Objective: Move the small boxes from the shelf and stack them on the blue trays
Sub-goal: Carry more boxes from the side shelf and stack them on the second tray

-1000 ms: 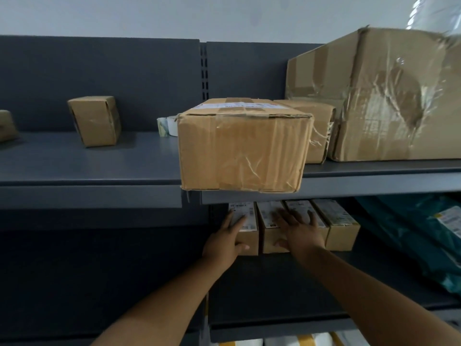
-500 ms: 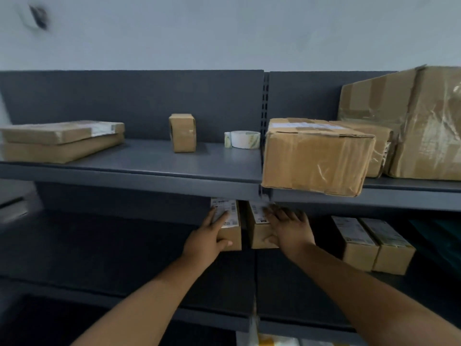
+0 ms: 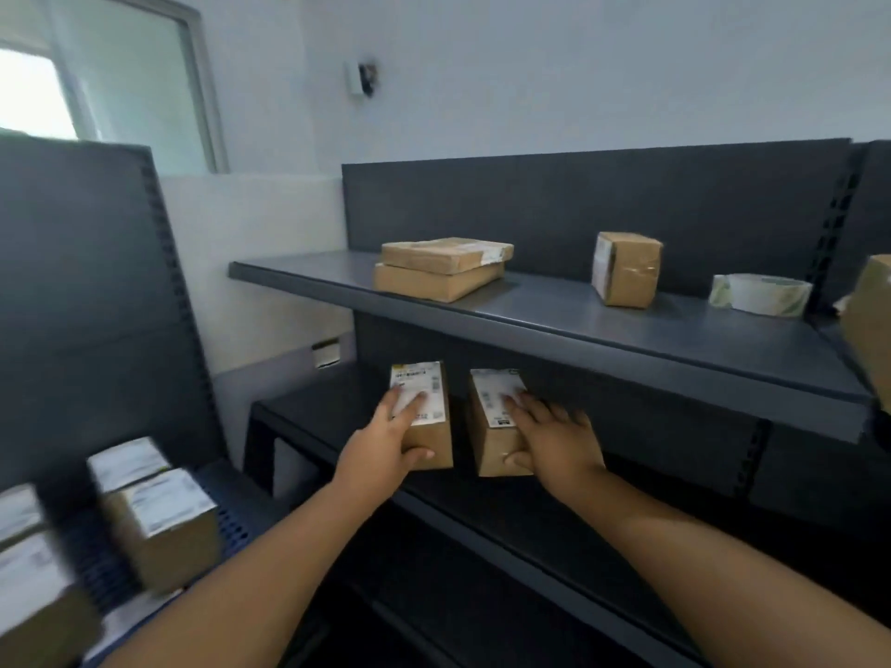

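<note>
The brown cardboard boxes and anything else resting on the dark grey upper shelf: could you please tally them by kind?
Flat brown cardboard boxes, stacked one on the other: 2
Small upright brown cardboard box: 1
Roll of pale tape: 1
Large brown cardboard box, cut off at the right edge: 1
Total: 5

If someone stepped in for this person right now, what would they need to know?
Left hand: gripping the left box.
Right hand: gripping the right box.
Both boxes are in front of the lower shelf, seemingly lifted and heading left.
Done: several labelled boxes already sit on the blue tray, lower left.
Left: stack these two there. No other small labelled boxes are in view.
</note>
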`<state>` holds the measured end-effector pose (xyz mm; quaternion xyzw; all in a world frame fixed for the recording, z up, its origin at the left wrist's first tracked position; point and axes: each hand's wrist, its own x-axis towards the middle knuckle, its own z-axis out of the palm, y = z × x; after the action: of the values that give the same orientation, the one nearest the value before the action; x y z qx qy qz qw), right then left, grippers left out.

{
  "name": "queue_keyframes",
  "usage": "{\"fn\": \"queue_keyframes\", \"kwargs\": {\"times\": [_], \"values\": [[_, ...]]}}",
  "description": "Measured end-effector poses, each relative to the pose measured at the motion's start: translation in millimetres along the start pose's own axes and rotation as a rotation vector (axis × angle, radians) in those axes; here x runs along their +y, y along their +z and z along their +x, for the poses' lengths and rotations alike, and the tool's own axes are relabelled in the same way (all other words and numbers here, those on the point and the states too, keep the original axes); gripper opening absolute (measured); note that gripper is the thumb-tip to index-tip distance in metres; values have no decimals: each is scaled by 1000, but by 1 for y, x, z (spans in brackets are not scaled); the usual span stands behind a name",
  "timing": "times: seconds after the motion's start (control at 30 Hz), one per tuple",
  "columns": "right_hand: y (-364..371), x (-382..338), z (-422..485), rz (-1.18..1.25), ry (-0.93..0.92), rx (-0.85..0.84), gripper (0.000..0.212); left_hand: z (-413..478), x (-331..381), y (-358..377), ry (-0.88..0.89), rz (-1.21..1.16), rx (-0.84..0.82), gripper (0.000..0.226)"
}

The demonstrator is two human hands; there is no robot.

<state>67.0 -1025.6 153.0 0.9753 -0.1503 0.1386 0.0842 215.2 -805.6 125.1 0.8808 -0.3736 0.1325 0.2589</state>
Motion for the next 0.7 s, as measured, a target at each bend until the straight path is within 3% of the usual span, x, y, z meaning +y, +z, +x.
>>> {"fn": "queue_keyframes", "kwargs": {"times": [0.43, 0.7], "values": [[-16, -228, 107, 183, -391, 126, 84, -82, -180, -138, -345, 179, 191, 82], [-21, -352, 152, 287, -549, 106, 85, -129, -264, -209, -557, 323, 273, 85]]}}
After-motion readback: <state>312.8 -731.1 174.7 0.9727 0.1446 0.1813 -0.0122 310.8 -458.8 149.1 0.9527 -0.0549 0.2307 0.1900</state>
